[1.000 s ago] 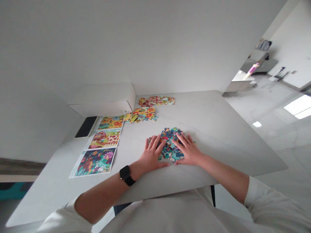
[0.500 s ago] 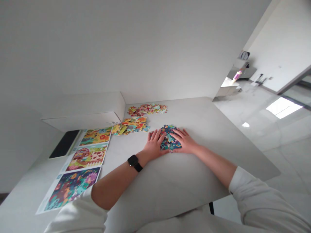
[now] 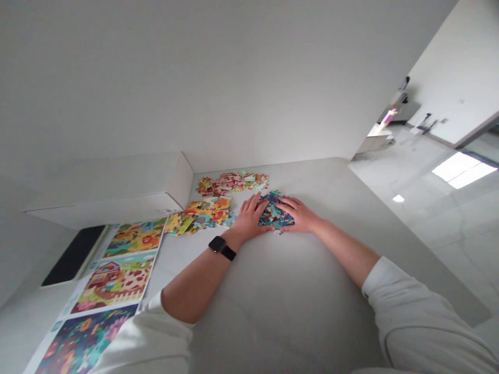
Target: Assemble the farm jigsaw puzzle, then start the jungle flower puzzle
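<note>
A heap of dark blue and teal jigsaw puzzle pieces (image 3: 276,212) lies on the grey table between my two hands. My left hand (image 3: 250,218), with a black watch (image 3: 222,247) on its wrist, touches the heap's left side with fingers spread. From the right, my right hand (image 3: 299,214) rests against the heap, its fingers stretched out over the edge. Both palms hide part of the pieces. Beyond my left hand lie a pile of yellow and orange puzzle pieces (image 3: 205,212) and, farther back, a pile of red and green pieces (image 3: 233,182).
Along the left lie three printed picture sheets: a yellow animal scene (image 3: 136,236), a farm scene (image 3: 117,283) and a dark blue sea scene (image 3: 86,340). A black tablet-like slab (image 3: 74,254) sits beside them. A white box (image 3: 101,200) stands against the white wall (image 3: 249,88).
My hands have pushed the blue heap slightly away from me, toward the wall, and it looks more compact. The camera view has shifted, so the sheets and box appear farther left.
</note>
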Action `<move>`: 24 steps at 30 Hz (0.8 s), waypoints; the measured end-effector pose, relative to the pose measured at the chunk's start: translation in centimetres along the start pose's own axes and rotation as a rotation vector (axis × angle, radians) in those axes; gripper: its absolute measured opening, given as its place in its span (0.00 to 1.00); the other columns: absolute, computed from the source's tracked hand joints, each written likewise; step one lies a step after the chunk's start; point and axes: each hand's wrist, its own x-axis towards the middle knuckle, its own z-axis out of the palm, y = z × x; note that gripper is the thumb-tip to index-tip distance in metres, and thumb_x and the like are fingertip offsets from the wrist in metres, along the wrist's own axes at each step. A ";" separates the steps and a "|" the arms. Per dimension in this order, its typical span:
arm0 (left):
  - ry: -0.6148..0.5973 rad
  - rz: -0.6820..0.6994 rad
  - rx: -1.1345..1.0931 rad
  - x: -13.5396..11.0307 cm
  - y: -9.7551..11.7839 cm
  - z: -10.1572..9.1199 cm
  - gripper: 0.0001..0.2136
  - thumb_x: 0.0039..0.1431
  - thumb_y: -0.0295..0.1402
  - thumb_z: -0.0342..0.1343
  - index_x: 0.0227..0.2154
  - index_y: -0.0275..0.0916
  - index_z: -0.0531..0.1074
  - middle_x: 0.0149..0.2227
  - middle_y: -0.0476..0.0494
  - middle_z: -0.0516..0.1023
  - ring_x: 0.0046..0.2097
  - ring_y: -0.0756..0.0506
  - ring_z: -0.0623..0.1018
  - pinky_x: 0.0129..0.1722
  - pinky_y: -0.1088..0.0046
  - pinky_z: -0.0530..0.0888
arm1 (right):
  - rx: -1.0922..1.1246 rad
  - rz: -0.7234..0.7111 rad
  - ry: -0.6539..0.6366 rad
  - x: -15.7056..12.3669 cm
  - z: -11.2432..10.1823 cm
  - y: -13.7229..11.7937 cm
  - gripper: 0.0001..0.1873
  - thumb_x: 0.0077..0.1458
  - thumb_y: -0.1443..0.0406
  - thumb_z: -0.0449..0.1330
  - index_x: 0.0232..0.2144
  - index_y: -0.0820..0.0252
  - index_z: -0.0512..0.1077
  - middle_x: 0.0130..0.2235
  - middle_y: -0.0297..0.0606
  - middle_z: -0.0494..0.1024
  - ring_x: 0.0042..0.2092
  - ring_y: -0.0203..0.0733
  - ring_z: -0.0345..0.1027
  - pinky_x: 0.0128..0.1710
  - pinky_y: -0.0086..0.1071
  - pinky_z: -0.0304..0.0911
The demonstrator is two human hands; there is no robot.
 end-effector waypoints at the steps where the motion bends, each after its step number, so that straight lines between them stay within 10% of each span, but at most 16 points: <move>1: 0.017 0.000 0.007 0.0 -0.1 0.0 0.48 0.58 0.64 0.64 0.73 0.38 0.62 0.79 0.25 0.49 0.78 0.24 0.54 0.75 0.39 0.54 | 0.010 -0.016 0.006 0.2 0.1 0.3 0.52 0.54 0.40 0.72 0.72 0.57 0.65 0.74 0.56 0.63 0.73 0.66 0.58 0.73 0.62 0.54; 9: 0.040 0.035 0.073 -0.4 2.2 0.7 0.53 0.55 0.65 0.64 0.75 0.39 0.58 0.77 0.28 0.56 0.77 0.23 0.55 0.75 0.35 0.47 | 0.122 -0.014 0.063 0.2 0.9 1.5 0.50 0.61 0.38 0.63 0.75 0.55 0.60 0.76 0.55 0.59 0.76 0.64 0.52 0.74 0.60 0.53; 16: 0.084 0.009 0.076 -0.2 2.6 1.0 0.41 0.61 0.54 0.64 0.71 0.38 0.65 0.74 0.28 0.63 0.76 0.25 0.58 0.75 0.36 0.48 | 0.121 0.296 0.103 4.2 1.6 2.2 0.30 0.74 0.49 0.51 0.71 0.51 0.67 0.72 0.47 0.69 0.75 0.59 0.56 0.73 0.62 0.52; 24: 0.058 -0.063 0.099 -0.3 2.2 0.9 0.41 0.62 0.57 0.63 0.72 0.43 0.65 0.76 0.29 0.60 0.77 0.23 0.55 0.74 0.31 0.48 | 0.132 0.146 0.130 5.8 1.3 2.1 0.22 0.70 0.52 0.59 0.59 0.53 0.78 0.61 0.47 0.79 0.65 0.55 0.69 0.68 0.54 0.61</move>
